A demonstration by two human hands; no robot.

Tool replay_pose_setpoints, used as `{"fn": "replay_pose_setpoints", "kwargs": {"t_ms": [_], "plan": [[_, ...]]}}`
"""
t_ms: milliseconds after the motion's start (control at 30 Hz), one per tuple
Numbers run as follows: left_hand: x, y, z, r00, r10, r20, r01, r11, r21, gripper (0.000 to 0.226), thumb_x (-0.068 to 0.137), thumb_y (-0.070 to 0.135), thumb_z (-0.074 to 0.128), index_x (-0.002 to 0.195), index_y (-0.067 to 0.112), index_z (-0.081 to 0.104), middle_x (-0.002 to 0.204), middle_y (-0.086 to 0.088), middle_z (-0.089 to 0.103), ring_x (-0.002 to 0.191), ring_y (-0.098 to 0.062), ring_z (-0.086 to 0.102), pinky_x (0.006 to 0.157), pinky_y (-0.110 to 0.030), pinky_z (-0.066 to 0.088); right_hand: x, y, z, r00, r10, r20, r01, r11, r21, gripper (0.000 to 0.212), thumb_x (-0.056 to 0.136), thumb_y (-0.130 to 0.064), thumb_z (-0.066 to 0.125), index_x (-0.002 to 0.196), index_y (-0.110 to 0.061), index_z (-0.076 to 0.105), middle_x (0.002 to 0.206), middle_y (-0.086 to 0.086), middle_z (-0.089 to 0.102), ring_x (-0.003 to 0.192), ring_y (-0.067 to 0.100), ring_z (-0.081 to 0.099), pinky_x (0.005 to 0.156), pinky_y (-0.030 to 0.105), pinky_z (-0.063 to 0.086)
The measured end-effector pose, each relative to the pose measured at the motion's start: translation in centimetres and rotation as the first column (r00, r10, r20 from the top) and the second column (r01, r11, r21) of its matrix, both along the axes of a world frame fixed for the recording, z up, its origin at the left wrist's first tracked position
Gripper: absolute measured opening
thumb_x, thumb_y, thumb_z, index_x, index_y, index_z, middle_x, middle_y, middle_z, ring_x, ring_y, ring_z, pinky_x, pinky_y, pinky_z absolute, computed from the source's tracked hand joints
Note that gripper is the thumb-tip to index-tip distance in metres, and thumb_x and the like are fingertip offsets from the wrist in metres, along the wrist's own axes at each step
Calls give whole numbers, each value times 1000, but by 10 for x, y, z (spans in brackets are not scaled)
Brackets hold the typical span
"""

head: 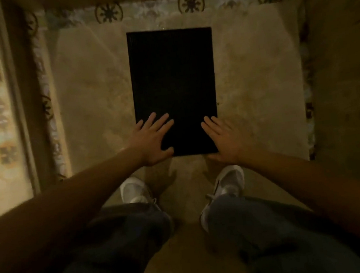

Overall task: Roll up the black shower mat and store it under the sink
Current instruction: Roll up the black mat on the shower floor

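The black shower mat (173, 78) lies flat and unrolled on the beige shower floor, a long rectangle running away from me. My left hand (152, 139) is spread over the mat's near left corner, fingers apart and holding nothing. At the near right corner my right hand (222, 139) is spread the same way, its fingers over the mat's right edge. Whether the palms touch the mat I cannot tell. No sink is in view.
Patterned border tiles (191, 3) frame the shower floor at the far and side edges. A raised threshold (22, 99) runs along the left, with patterned floor beyond it. A dark wall (346, 59) stands on the right. My white shoes (133, 192) are just behind the mat.
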State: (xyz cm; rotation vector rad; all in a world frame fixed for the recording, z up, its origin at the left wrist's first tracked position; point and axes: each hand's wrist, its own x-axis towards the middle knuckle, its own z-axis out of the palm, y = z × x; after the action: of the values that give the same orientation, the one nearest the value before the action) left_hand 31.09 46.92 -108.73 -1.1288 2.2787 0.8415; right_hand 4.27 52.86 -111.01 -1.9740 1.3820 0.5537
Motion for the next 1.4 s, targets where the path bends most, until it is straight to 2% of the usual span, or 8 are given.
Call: {"fn": "replay_pose_setpoints", "kwargs": {"t_ms": [167, 267, 533, 800, 967, 1167, 1267, 1400], "plan": [[3, -9, -69, 959, -277, 54, 277, 961, 9, 88, 89, 63, 45, 154, 30, -5, 164, 3, -4, 149, -28, 2, 120, -49, 14, -13, -19, -75, 953, 302, -2, -302, 950, -75, 110, 86, -67, 56, 155, -15, -13, 164, 8, -18, 151, 24, -12, 123, 44, 4], [1, -10, -96, 952, -303, 37, 305, 950, -71, 82, 88, 61, 47, 153, 24, 13, 154, -6, 25, 134, -27, 33, 107, -45, 34, -16, -32, -104, 935, 352, 50, -346, 933, -105, 107, 83, -70, 58, 157, -21, -1, 164, 11, -15, 151, 29, 0, 120, 45, 17], [10, 5, -148, 856, -507, 102, 517, 833, -200, 92, 76, 68, 58, 139, 16, 17, 141, -11, 24, 122, -28, 35, 92, -42, 39, -8, -34, -134, 834, 550, -41, -536, 790, -298, 109, 61, -79, 64, 144, -15, 34, 143, 21, 36, 120, 38, 42, 92, 49, 43], [8, 11, -150, 833, -547, 84, 550, 801, -238, 85, 75, 57, 62, 136, 14, 20, 137, -14, 25, 114, -30, 39, 80, -43, 44, -21, -27, -134, 843, 507, 180, -461, 853, -243, 101, 75, -65, 61, 151, -12, 21, 131, 9, 35, 100, 23, 50, 68, 35, 53], [10, -3, -139, 811, -582, 62, 579, 784, -224, 57, 91, 43, 46, 138, 15, 30, 130, -9, 40, 104, -23, 50, 67, -37, 48, -23, -30, -122, 837, 475, 270, -426, 877, -224, 56, 90, -41, 59, 136, -10, 49, 130, 13, 46, 69, 20, 51, 60, 29, 42], [22, -8, -142, 887, -450, -105, 427, 885, -188, 91, 91, 22, 52, 147, 36, -19, 133, -3, 31, 89, -21, 54, 64, -37, 52, -35, -38, -119, 883, 210, 419, -181, 978, -107, 35, 102, -17, 47, 137, -10, 49, 103, -4, 58, 74, -3, 53, 64, 11, 35], [25, -8, -140, 866, -494, -75, 468, 854, -226, 84, 91, 18, 50, 146, 35, -11, 140, -7, 26, 107, -23, 50, 63, -36, 53, -38, -45, -118, 875, 70, 479, -35, 996, -82, 38, 103, -13, 44, 140, -23, 43, 102, 0, 57, 78, 6, 54, 65, 17, 43], [25, -22, -132, 818, -574, -32, 500, 737, -455, 61, 88, 13, 40, 147, 18, 31, 132, -25, 50, 104, -35, 58, 66, -42, 56, -36, -48, -116, 883, 255, 393, -147, 947, -285, 40, 95, -7, 54, 129, -28, 58, 121, 7, 50, 77, 12, 50, 60, 30, 47]]}}
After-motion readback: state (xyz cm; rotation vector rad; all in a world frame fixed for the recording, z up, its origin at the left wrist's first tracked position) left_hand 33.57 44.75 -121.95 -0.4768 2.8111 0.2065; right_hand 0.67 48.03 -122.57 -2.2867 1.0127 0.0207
